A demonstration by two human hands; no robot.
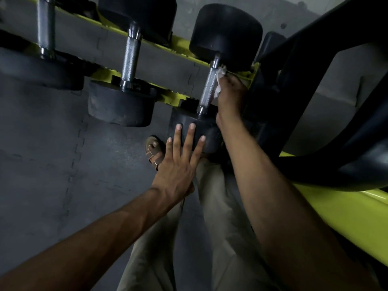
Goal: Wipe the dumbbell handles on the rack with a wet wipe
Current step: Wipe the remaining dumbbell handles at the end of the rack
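Partly hidden, right hand (pixel 230 93) gripping wet wipe (pixel 221 74) against dumbbell handle (pixel 206 89), left hand (pixel 174 171) fingers straight on dumbbell head (pixel 186 119).

Wet wipe (pixel 222 72) mostly hidden under right hand (pixel 231 97); leftmost dumbbell (pixel 45 28) cut by edge.

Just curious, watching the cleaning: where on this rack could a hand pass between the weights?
Open gaps: between the left handle and the middle handle, and between the middle handle and the right handle. Crowded: right of the right handle, where the right hand holding the wipe sits beside the black frame.
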